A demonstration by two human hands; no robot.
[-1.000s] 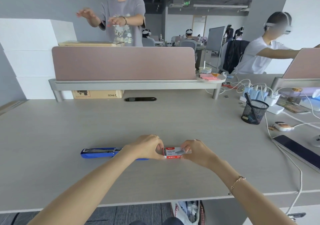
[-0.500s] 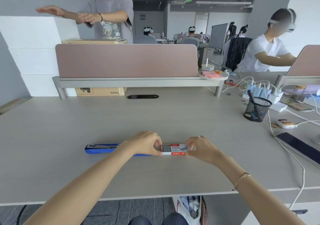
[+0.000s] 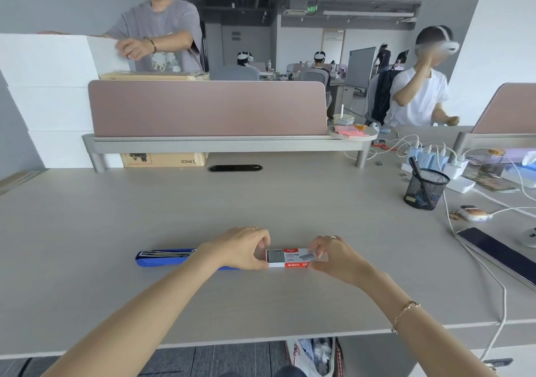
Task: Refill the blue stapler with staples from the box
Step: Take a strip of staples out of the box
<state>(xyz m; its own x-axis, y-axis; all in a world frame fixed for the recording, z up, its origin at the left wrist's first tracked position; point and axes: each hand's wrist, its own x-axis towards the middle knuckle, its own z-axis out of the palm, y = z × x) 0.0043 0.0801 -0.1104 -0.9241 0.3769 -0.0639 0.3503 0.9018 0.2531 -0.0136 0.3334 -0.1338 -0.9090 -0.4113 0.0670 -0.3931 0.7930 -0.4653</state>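
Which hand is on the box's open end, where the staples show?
The left hand: grey staples show beside its fingers; the right hand holds the staple box at its closed end.

So from my feed the staple box [image 3: 290, 257] sits near the desk's [image 3: 261, 202] front edge; stapler [image 3: 162, 258] just left of it; pen cup [image 3: 425, 189] far right and behind; tablet [image 3: 499, 256] right of the box.

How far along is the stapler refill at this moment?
Done: the blue stapler lies open on the desk, its magazine showing. In hand: left hand and right hand slide open the staple box, grey staples exposed. Left: take out a strip, load it, close.
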